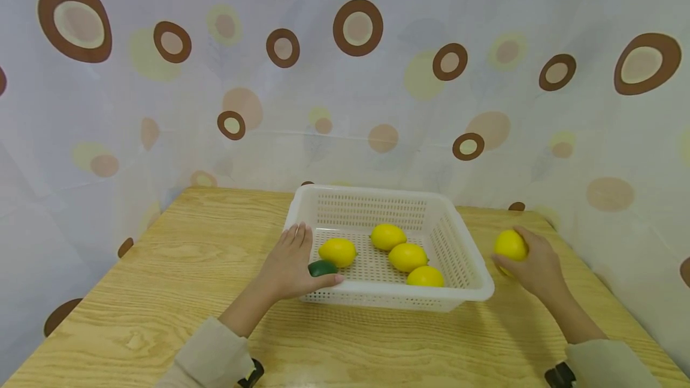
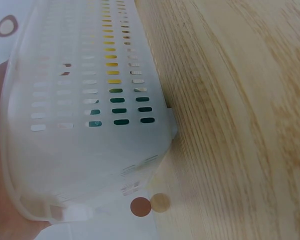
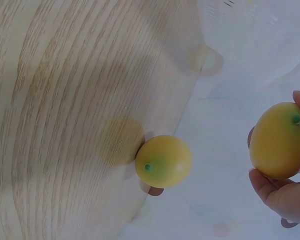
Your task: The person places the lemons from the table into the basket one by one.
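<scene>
My left hand rests on the front left corner of a white plastic basket, fingers straight over the left rim and thumb along the front rim. Inside the basket lie several yellow lemons and a dark green rounded object, partly hidden by that hand. Right of the basket, my right hand holds a yellow lemon between thumb and fingers, above the table. Another lemon sits on the table below it, mostly covered by the right hand in the head view.
The basket stands on a wood-grain table. A pale curtain with brown and beige ovals hangs behind the table and along both sides. In the left wrist view, the basket's slotted wall fills the left half.
</scene>
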### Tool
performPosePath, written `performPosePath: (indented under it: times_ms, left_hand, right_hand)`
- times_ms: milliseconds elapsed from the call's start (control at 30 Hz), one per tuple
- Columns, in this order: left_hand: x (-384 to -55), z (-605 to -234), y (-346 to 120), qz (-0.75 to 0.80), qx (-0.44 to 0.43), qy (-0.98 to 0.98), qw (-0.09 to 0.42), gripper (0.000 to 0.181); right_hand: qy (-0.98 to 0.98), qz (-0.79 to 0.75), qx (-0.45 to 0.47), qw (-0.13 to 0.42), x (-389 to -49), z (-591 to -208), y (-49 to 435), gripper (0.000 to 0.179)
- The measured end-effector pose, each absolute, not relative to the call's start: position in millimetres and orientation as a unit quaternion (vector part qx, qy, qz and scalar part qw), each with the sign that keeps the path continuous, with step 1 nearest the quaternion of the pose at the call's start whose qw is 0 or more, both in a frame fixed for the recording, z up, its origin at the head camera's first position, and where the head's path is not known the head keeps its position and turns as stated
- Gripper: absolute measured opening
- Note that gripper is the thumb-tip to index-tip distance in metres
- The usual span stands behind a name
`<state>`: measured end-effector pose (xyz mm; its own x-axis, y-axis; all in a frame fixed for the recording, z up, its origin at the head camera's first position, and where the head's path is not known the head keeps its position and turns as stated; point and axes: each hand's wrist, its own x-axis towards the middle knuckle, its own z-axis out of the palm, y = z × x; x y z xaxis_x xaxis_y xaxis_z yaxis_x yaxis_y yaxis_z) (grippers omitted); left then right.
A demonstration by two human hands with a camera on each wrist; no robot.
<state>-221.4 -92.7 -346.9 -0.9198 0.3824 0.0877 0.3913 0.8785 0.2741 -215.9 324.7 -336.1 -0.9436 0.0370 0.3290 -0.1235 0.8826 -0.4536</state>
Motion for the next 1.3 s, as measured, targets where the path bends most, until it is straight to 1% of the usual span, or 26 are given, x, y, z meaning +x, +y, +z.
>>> performPosePath:
  times_ms: [167, 367, 600, 867, 1300]
  left_hand:
    - [-222, -347, -93, -0.145, -0.201, -0.969, 0.016, 0.106]
    - [-221, -347, -93, -0.144, -0.200, -0.969, 0.017, 0.106]
    - [-221, -347, -93, -0.146, -0.203, -0.968, 0.024, 0.106]
    - [-222, -349, -93, -0.146, -0.201, -0.968, 0.025, 0.106]
    - [-221, -350, -93, -0.149, -0.200, -0.968, 0.025, 0.107]
  right_hand:
    - [-0.956, 0.246, 0.026, 0.160, -216, -333, 320, 0.074]
    - [-0.952, 0.246, 0.043, 0.178, -217, -329, 316, 0.073]
    - [-0.951, 0.249, 0.051, 0.178, -218, -325, 309, 0.073]
    - [-0.946, 0.252, 0.067, 0.194, -220, -321, 301, 0.071]
    - [-0.942, 0.283, 0.084, 0.160, -221, -319, 280, 0.071]
